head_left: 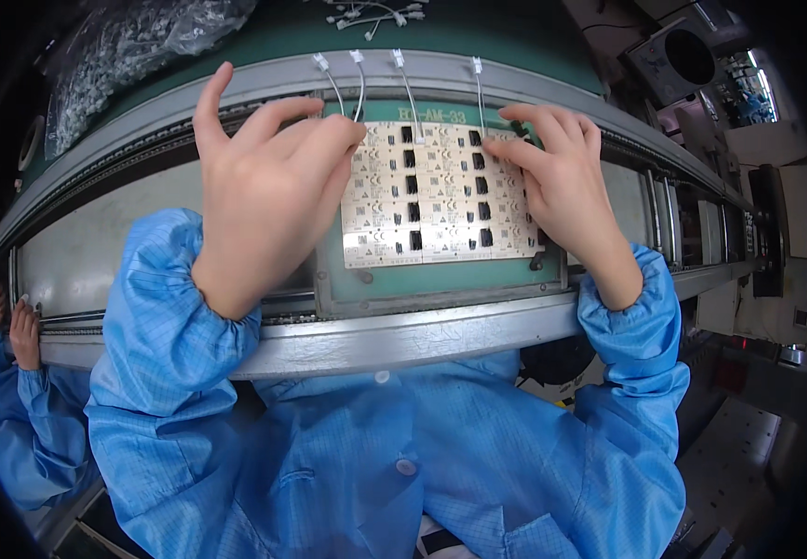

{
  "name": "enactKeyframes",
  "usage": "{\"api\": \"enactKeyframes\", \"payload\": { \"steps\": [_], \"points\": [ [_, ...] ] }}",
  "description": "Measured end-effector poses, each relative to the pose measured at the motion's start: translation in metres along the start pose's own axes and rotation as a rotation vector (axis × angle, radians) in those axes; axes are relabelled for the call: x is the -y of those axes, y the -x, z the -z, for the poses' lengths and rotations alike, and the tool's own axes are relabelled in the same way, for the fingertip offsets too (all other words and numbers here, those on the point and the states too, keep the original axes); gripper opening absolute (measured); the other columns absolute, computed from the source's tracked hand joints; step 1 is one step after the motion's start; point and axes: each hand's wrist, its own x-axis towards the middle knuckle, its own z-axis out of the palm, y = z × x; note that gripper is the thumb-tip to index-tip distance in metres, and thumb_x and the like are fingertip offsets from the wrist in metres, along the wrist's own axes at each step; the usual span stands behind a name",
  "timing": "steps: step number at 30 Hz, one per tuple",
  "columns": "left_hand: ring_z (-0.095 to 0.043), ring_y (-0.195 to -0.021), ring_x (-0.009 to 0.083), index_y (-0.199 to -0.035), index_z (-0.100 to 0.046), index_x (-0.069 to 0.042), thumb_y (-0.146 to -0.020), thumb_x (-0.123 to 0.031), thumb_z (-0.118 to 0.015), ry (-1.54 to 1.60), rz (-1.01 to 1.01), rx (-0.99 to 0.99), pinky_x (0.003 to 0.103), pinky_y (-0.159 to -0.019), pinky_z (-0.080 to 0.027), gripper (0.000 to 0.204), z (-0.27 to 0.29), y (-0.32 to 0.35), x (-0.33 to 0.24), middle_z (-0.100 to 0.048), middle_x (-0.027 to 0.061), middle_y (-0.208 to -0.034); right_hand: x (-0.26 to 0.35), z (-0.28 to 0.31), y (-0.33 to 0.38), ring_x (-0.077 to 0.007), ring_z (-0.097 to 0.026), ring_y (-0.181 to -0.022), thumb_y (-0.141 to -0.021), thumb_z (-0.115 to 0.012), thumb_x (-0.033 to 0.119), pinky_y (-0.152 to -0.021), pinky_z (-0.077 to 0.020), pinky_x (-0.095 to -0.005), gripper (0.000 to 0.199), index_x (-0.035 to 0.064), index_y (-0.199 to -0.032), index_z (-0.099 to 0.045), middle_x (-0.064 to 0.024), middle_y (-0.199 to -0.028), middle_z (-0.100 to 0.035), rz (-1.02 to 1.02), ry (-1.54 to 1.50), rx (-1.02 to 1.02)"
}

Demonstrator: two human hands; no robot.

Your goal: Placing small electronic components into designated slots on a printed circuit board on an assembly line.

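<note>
A cream circuit board panel with rows of small black parts lies in a green fixture plate in front of me. My left hand is at its upper left corner, thumb and index pinched at the lower end of a white connector cable; the fingers partly hide that end. My right hand is over the upper right of the panel. Its thumb tip touches down beside a black part, close to another white cable, with the index finger bent and apart from the thumb. A third cable reaches the panel's upper middle.
The fixture rides between metal conveyor rails. Beyond the far rail, loose cables lie on a green surface beside a clear bag of white connectors. At the left, a co-worker's hand rests on the near rail.
</note>
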Motion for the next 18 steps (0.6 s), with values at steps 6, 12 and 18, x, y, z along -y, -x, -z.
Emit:
{"api": "enactKeyframes", "payload": {
  "steps": [6,12,18],
  "points": [
    [-0.067,-0.100,0.0204,-0.088,-0.070,-0.015,-0.084,-0.013,-0.073,-0.010,0.122,0.095,0.067,-0.114,-0.028,0.006,-0.001,0.005,-0.004,-0.070,-0.0026,-0.084,-0.015,0.006,-0.045,-0.0285,-0.055,-0.127,-0.089,-0.059,0.000,-0.110,-0.0338,-0.0438,0.026,0.0108,-0.102,-0.079,-0.0088,-0.134,-0.062,0.001,-0.029,0.093],
    [-0.059,-0.108,0.0240,-0.088,-0.070,-0.014,-0.083,-0.013,-0.071,-0.096,0.201,0.289,0.071,-0.113,-0.026,0.006,-0.005,0.003,-0.016,-0.062,-0.0002,-0.095,0.004,-0.021,-0.150,-0.0290,-0.067,-0.093,-0.092,-0.060,0.012,-0.080,-0.0507,-0.0456,0.017,0.0020,-0.101,-0.070,-0.0118,-0.101,-0.071,0.074,0.055,-0.161],
    [-0.057,-0.107,0.0273,-0.084,-0.070,-0.012,-0.082,-0.013,-0.072,-0.098,0.224,0.312,0.067,-0.112,-0.029,0.003,-0.010,0.003,-0.016,-0.062,0.0010,-0.094,0.031,-0.076,-0.230,-0.0342,-0.065,-0.113,-0.085,-0.068,0.016,-0.095,-0.0483,-0.0515,0.022,0.0048,-0.102,-0.075,-0.0134,-0.110,-0.071,-0.090,0.216,0.041]
  ]
}}
